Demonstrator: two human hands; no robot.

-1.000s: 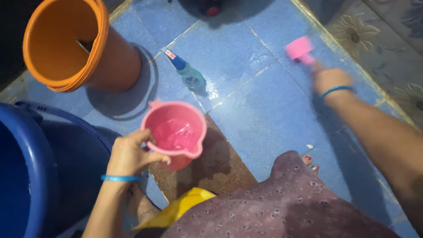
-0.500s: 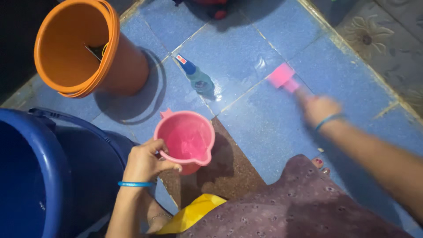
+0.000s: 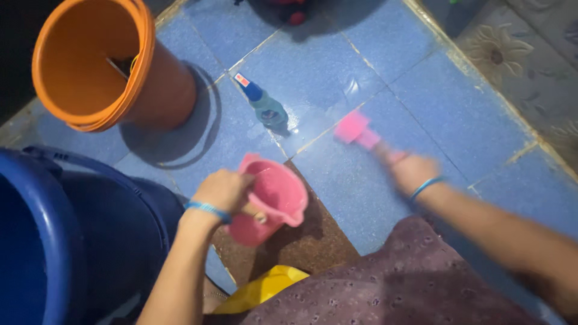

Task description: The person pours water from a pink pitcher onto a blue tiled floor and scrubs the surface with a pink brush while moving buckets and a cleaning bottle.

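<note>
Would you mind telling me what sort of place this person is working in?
Probably a bathroom or wash area at home: a wet blue tiled floor, an orange bucket and a big blue tub, plus a pink jug and pink brush in hand.

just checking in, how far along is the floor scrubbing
Done: the blue tiled floor shines wet beside the spray bottle. In hand: the right hand works a pink brush on the tiles, and the left hand holds a pink jug. Left: the tiles towards the patterned wall look dry.
</note>
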